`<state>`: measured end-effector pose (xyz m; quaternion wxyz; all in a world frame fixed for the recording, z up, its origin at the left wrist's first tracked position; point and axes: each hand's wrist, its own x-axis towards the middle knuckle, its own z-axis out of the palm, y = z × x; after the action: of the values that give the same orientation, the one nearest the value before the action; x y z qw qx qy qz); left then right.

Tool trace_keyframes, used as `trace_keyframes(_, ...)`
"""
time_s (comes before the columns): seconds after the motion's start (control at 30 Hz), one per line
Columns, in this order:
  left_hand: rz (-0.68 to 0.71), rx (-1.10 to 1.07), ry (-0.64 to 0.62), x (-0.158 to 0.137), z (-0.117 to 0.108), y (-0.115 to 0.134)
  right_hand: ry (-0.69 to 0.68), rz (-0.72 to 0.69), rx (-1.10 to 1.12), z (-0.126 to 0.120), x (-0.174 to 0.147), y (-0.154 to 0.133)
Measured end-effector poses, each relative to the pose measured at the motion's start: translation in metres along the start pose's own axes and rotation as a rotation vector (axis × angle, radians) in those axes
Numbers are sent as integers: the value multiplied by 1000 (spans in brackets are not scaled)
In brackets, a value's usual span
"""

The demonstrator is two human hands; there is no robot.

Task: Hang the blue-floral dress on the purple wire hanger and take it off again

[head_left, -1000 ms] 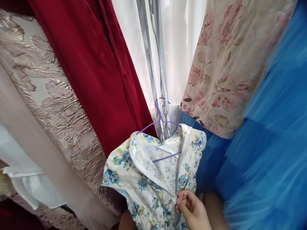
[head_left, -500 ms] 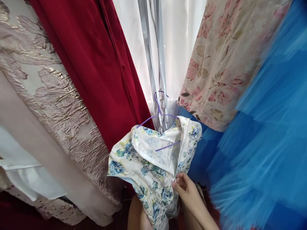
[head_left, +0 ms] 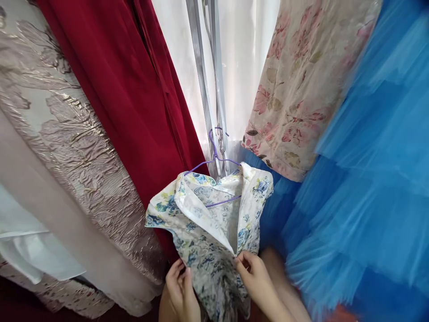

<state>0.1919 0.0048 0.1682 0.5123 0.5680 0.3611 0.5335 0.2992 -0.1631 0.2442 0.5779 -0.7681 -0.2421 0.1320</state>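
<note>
1. Head view — a white, blue-flowered cloth garment [head_left: 197, 237] is hung on a thin purple hanger [head_left: 215, 156].
2. Its front opening's lower end is pinched by the right hand [head_left: 254, 270]; its side edge is met by the left hand [head_left: 181, 288] — grip cannot be told.
3. Soft, light handling is likely; its bordered edges are best grasped.

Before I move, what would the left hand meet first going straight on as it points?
The floral garment, at its side edge. The left hand looks right up against the cloth, though depth makes actual contact hard to confirm.
</note>
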Motion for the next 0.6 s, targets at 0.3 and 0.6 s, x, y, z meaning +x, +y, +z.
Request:
trace_keyframes(0.3,201,158,-410,-70,21,26,-98,15,87,15,-31,-22)
trace_keyframes(0.6,228,119,-549,-75,36,38,-14,57,354,7,-41,-16)
